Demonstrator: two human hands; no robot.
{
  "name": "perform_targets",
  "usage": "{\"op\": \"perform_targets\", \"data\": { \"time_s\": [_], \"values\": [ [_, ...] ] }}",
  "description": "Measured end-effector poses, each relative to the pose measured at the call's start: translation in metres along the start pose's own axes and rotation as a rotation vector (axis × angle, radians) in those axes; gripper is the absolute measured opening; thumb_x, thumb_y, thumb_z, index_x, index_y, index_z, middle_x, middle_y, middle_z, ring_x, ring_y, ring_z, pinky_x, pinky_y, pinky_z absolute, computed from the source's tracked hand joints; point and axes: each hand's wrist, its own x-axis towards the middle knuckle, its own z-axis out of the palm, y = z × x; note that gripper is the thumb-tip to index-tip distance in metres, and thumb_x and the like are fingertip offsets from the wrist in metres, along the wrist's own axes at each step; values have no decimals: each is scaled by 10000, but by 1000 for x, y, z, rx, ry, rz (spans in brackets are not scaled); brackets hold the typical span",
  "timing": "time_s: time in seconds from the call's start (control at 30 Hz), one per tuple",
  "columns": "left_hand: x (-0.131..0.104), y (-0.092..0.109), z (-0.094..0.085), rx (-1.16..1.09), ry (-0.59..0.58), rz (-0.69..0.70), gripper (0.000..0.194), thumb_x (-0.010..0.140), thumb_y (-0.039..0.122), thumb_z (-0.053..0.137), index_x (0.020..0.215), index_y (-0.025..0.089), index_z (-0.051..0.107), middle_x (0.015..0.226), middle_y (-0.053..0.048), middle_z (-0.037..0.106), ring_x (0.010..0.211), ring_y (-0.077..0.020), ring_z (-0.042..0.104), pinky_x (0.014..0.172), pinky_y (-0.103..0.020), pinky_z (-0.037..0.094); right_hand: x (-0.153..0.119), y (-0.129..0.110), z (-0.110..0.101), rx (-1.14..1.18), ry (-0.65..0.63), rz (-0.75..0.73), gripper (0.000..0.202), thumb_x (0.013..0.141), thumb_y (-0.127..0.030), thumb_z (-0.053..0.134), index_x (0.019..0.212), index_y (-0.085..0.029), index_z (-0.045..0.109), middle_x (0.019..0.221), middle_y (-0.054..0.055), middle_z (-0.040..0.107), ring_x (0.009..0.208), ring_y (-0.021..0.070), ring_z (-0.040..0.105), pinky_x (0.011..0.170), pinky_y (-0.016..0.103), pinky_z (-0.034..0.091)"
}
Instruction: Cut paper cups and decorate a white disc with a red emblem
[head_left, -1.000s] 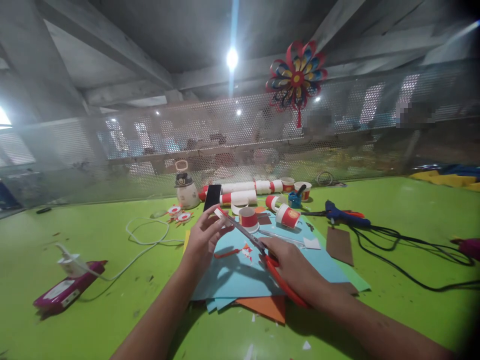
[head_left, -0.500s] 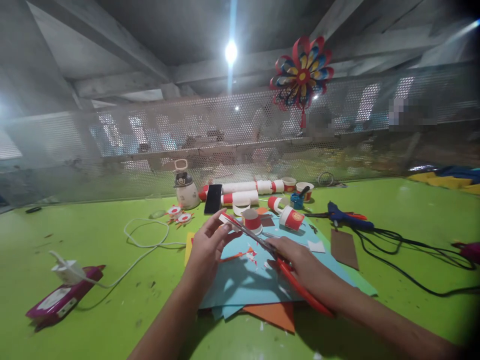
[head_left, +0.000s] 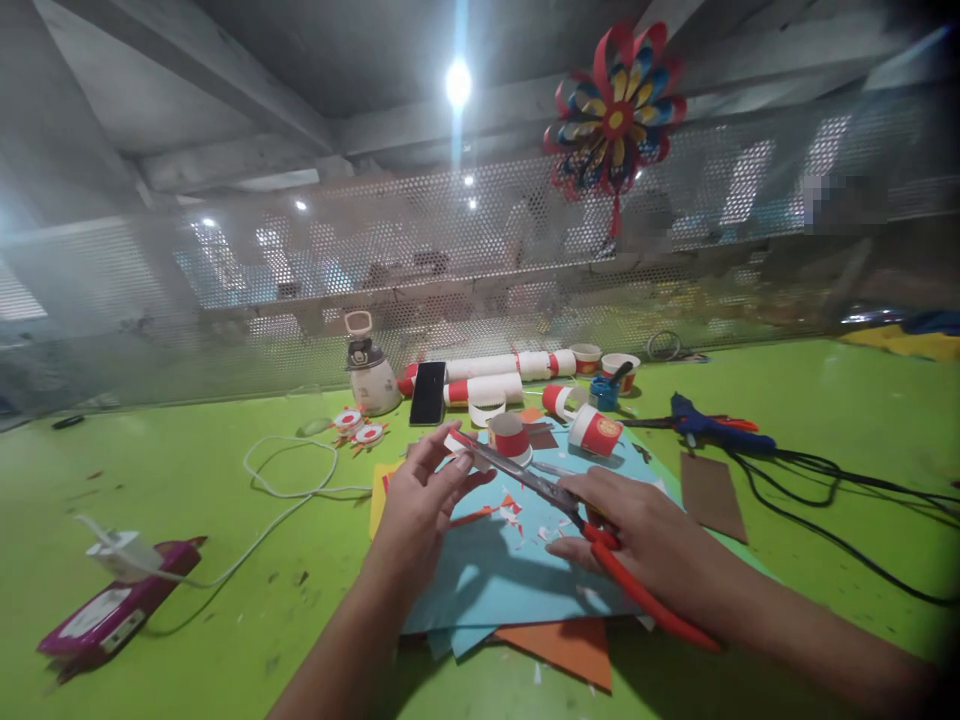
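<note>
My left hand pinches a small red-and-white paper piece between thumb and fingers. In my right hand is a pair of scissors with long red handles; its blades point up and left, their tips at the piece. Whether the blades touch it I cannot tell. Beneath both hands lies light-blue paper strewn with red, white and orange scraps. Just beyond the blades stands a cut red-and-white paper cup, with another cup lying tilted to its right.
Farther back are white paper tubes, a phone, a cartoon-capped bottle and a blue jar. A blue glue gun with black cords lies right. Left sits a purple power strip with a white cable.
The view has shifted slightly. My right hand has moved a little right with the scissors, and its thumb now shows lower down. My left hand still pinches the paper piece.
</note>
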Motion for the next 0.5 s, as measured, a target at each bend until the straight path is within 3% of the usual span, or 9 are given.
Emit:
{"op": "perform_targets", "data": {
  "time_s": [0.3,0.5],
  "values": [
    [-3,-2,2,31,-38,-39,410,715,229,768,1104,172,653,1140,-114,667,1003,-268,640,853,-430,565,-12,7,4,31,-2,11,336,893,-521,554,1040,-227,625,886,70,632,783,248,609,686,391,501],
    [-4,-2,3,82,-44,-37,371,735,252,754,1087,170,670,1180,-134,661,1065,-300,626,866,-432,564,-18,10,8,-29,99,-38,394,890,-559,527,1070,-235,661,891,101,682,733,256,641,623,373,524]
  ]
}}
